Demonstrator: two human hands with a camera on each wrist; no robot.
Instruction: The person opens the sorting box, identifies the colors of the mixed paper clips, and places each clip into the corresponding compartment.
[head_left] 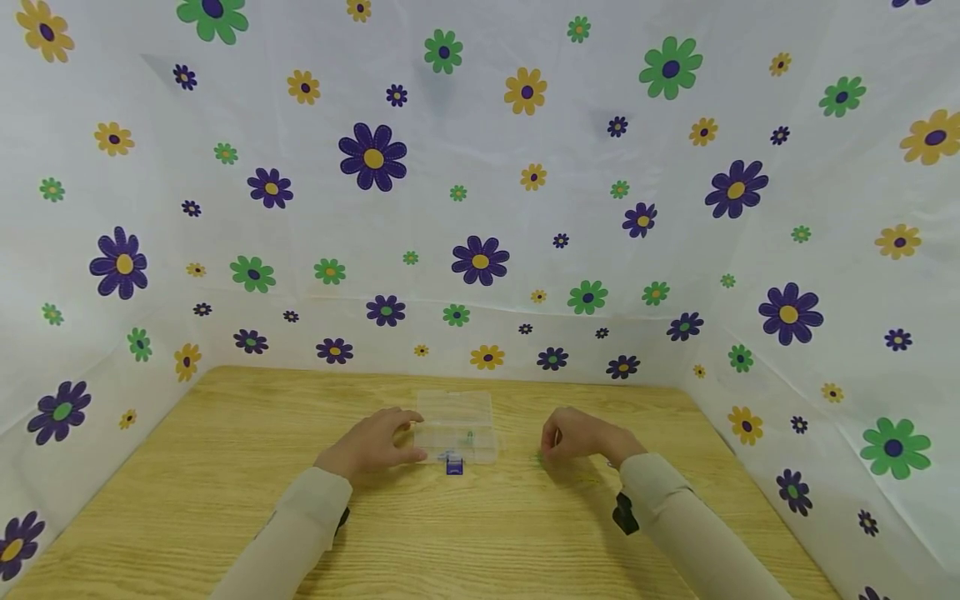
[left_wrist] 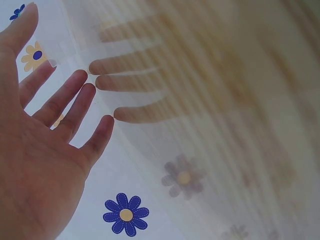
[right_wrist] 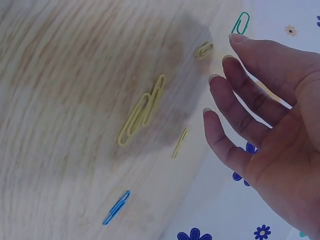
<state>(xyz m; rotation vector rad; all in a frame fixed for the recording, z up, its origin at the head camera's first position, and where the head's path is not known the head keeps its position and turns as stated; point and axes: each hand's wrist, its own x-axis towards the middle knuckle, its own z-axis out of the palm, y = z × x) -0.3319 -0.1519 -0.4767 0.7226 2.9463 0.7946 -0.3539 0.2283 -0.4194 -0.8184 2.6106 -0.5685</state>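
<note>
A clear plastic compartment box stands on the table with its lid raised at the back. Green and blue bits show inside, too small to make out. At the box's left side, my left hand rests with fingers loosely extended; its fingertips appear to touch the tabletop or box edge. To the right of the box, my right hand reaches down to the table and pinches a green paper clip at the thumb tip. The index finger is mostly hidden behind the thumb.
Several yellow paper clips and a blue paper clip lie on the wooden table by my right hand. A small purple piece sits at the box's front edge. Flower-printed white sheets enclose the table's back and sides.
</note>
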